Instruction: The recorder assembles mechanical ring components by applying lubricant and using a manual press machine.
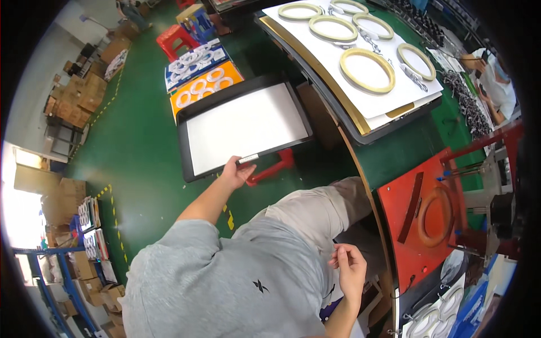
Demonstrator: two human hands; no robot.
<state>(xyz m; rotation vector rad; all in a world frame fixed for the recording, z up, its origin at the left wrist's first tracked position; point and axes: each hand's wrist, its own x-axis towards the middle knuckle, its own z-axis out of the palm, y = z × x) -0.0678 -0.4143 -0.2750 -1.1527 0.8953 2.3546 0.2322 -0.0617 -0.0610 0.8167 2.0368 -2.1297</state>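
Note:
My left hand (239, 172) is closed on the near rim of a shallow black tray (184, 147), beside a small white label (248, 159). A plain white sheet (248, 124) lies inside the tray. Below the tray's near side, part of a red stool (277, 168) shows. My right hand (351, 267) hovers over my lap by the table edge, its fingers loosely bent and nothing visible in them. On the table to the right, several pale yellow rings (367, 70) lie on white sheets, with metal clasp-like parts (414, 78) among them.
Nearer on the right is a red press plate (403, 225) with a round ring-shaped form (435, 217). Beyond the tray, white rings rest on an orange board (205, 87) near a red stool (174, 40). Cardboard boxes (84, 93) line the left wall. Another person (496, 84) sits far right.

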